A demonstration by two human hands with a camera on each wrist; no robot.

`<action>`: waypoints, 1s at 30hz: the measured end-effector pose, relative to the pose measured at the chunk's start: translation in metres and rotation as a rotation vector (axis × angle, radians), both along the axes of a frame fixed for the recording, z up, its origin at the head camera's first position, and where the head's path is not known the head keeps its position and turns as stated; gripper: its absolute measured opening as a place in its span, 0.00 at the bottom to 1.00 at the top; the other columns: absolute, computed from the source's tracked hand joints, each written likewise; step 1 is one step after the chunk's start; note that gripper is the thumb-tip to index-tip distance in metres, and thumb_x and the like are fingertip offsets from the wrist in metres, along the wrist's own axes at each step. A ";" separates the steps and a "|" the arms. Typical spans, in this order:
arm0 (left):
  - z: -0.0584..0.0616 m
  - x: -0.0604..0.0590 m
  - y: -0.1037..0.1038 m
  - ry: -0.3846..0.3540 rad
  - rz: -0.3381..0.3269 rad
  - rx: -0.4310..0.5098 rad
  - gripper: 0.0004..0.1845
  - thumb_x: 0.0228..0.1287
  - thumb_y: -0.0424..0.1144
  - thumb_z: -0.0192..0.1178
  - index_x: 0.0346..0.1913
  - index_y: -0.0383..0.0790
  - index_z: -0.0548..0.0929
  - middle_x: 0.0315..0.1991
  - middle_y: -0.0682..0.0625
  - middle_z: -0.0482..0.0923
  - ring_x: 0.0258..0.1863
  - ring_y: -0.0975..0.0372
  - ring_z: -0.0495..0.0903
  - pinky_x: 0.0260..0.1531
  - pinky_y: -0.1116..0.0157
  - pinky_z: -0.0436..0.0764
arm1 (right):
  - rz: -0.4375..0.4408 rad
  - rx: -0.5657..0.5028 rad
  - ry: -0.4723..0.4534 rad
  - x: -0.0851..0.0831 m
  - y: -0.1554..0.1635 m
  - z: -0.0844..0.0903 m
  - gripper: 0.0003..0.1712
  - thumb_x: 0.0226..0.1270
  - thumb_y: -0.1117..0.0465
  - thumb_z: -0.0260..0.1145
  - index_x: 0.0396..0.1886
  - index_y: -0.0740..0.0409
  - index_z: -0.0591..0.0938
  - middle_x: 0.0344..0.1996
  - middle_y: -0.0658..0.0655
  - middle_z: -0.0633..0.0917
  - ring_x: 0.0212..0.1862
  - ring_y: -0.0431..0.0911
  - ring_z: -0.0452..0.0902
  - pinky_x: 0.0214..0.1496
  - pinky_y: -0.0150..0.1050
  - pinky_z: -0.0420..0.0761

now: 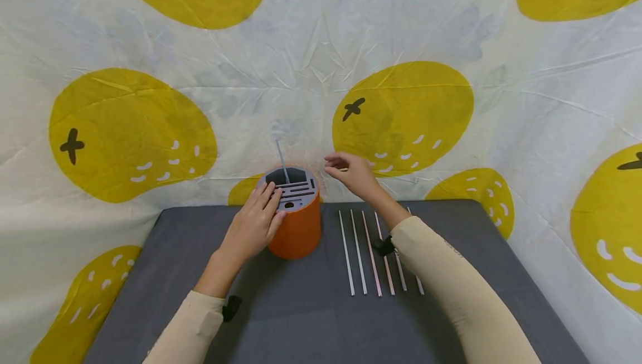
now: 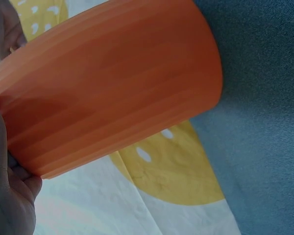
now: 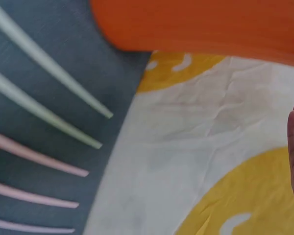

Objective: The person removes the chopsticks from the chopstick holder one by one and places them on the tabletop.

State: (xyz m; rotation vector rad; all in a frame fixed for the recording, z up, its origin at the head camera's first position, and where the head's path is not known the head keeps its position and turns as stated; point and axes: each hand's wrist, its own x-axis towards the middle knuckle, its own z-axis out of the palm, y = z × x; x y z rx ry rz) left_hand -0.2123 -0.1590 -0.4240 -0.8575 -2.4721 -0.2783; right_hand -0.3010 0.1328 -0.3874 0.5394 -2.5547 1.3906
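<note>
A round orange desk organizer (image 1: 296, 236) with a grey slotted top (image 1: 305, 201) stands upright on the table. One thin blue straw-like stick (image 1: 281, 155) stands tilted in its large rear compartment. My left hand (image 1: 253, 224) rests on the left edge of the top, fingers laid over it and the thumb at the near side. My right hand (image 1: 353, 173) hovers in the air right of the organizer, fingers loosely bent, with nothing seen in it. Several thin pale sticks lie in a row below the right forearm, among them a white one (image 1: 346, 255) and a pink one (image 1: 371, 255).
A dark grey cloth covers the table (image 1: 311, 325). Behind it hangs a pale fabric sheet (image 1: 281, 52) with large yellow fruit prints, close to the table's far edge. The right forearm partly covers the rightmost sticks.
</note>
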 end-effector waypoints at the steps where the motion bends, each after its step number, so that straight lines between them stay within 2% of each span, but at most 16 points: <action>1: 0.000 0.000 0.000 0.005 0.000 0.003 0.30 0.78 0.45 0.57 0.74 0.30 0.71 0.73 0.32 0.69 0.76 0.41 0.65 0.74 0.43 0.67 | 0.010 -0.001 0.004 -0.002 -0.006 0.003 0.20 0.71 0.59 0.72 0.59 0.61 0.85 0.47 0.58 0.90 0.50 0.53 0.87 0.54 0.49 0.87; 6: 0.001 0.000 -0.001 0.028 -0.003 0.008 0.29 0.79 0.46 0.55 0.73 0.29 0.73 0.72 0.31 0.70 0.75 0.40 0.67 0.74 0.42 0.67 | 0.045 0.015 -0.006 -0.013 -0.033 0.014 0.21 0.70 0.57 0.73 0.60 0.59 0.85 0.49 0.56 0.90 0.52 0.51 0.87 0.56 0.47 0.87; 11: 0.001 0.001 -0.002 0.035 -0.012 0.012 0.30 0.83 0.49 0.49 0.72 0.28 0.73 0.72 0.31 0.70 0.74 0.39 0.68 0.74 0.42 0.67 | 0.099 0.039 -0.068 -0.022 -0.055 0.022 0.24 0.71 0.56 0.72 0.63 0.60 0.83 0.53 0.56 0.89 0.56 0.50 0.85 0.61 0.46 0.85; 15: 0.001 0.000 -0.002 0.049 -0.014 0.013 0.30 0.83 0.50 0.49 0.71 0.28 0.74 0.72 0.31 0.71 0.74 0.39 0.68 0.73 0.42 0.68 | 0.121 0.073 -0.078 -0.027 -0.072 0.027 0.23 0.72 0.57 0.71 0.63 0.60 0.83 0.54 0.57 0.89 0.57 0.50 0.85 0.62 0.45 0.84; 18: 0.001 -0.001 -0.002 0.064 -0.023 0.013 0.30 0.83 0.51 0.48 0.71 0.28 0.74 0.71 0.30 0.71 0.73 0.39 0.69 0.72 0.41 0.69 | 0.109 0.107 -0.065 -0.030 -0.081 0.029 0.21 0.72 0.57 0.71 0.61 0.59 0.85 0.52 0.57 0.89 0.56 0.50 0.85 0.61 0.43 0.84; 25: -0.002 -0.003 -0.002 0.086 -0.040 0.013 0.35 0.85 0.56 0.35 0.71 0.28 0.74 0.71 0.30 0.71 0.73 0.38 0.69 0.71 0.41 0.71 | 0.087 0.147 -0.073 -0.031 -0.097 0.032 0.16 0.72 0.59 0.70 0.56 0.60 0.87 0.49 0.59 0.89 0.53 0.50 0.85 0.59 0.42 0.84; 27: -0.002 -0.003 -0.002 0.085 -0.043 0.014 0.36 0.86 0.56 0.34 0.71 0.28 0.74 0.71 0.30 0.71 0.73 0.38 0.69 0.71 0.41 0.70 | 0.076 0.163 -0.073 -0.031 -0.100 0.032 0.15 0.72 0.60 0.70 0.54 0.61 0.87 0.48 0.59 0.89 0.52 0.51 0.85 0.58 0.43 0.84; 30: -0.003 -0.003 -0.002 0.075 -0.044 0.013 0.33 0.86 0.54 0.38 0.71 0.28 0.74 0.71 0.30 0.71 0.73 0.38 0.69 0.72 0.41 0.70 | 0.049 0.199 -0.066 -0.032 -0.104 0.030 0.13 0.72 0.60 0.70 0.51 0.61 0.88 0.47 0.58 0.89 0.51 0.50 0.85 0.57 0.43 0.84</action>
